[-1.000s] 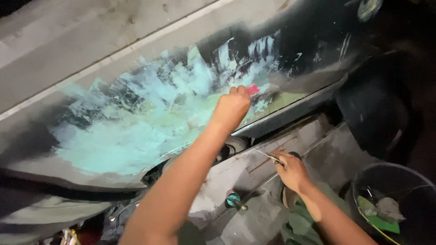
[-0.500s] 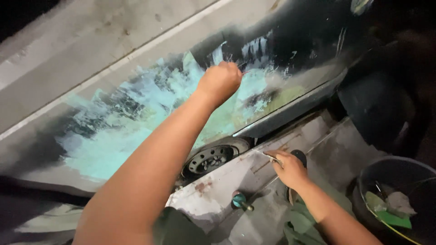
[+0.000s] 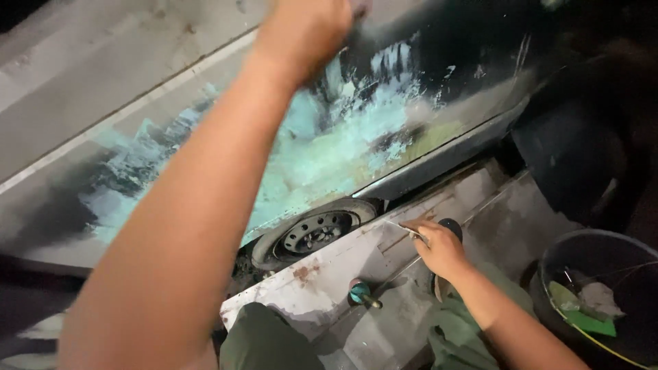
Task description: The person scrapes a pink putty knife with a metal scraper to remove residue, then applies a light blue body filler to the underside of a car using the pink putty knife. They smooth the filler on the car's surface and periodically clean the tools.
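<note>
— Left hand [image 3: 305, 31]?
— Fisted at twelve o'clock against the dark car panel [image 3: 480, 62], over the pale green filler patch [image 3: 329, 151]; anything clamped inside, impossible to tell.
— Panel's long axis?
— Running eight o'clock to two o'clock.
— Right hand [image 3: 439, 250]?
— At five o'clock, pinching a thin blade [image 3: 404, 229] on the grey board [image 3: 322, 274]. Spare wheel [image 3: 315, 233] beneath the panel; black bucket [image 3: 596, 247] at four.

left hand [image 3: 308, 31] fisted against turquoise-smeared car panel [image 3: 329, 144] | right hand [image 3: 439, 250] on ledge [image 3: 322, 274] | bucket [image 3: 603, 247] right
</note>
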